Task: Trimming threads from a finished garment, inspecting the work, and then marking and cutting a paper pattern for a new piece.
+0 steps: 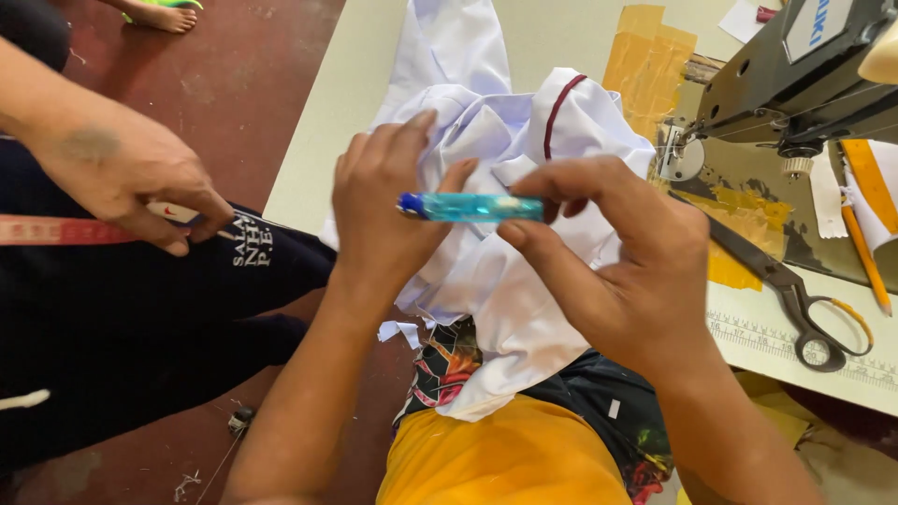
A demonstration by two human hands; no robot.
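Observation:
My left hand (383,201) and my right hand (617,262) hold a translucent blue pen-like tool (472,207) between them, level, above a bunched white garment (505,281). The left fingers pinch its dark blue tip and rest on the cloth. My right thumb and fingers grip its other end. The white garment has a maroon trim line (559,108) and lies across the pale table edge and my lap.
A black sewing machine (795,75) stands at the upper right. Black scissors (786,290) and a yellow pencil (865,252) lie on the table by a ruler. At the left, another person's hand (122,178) holds a measuring tape (65,230).

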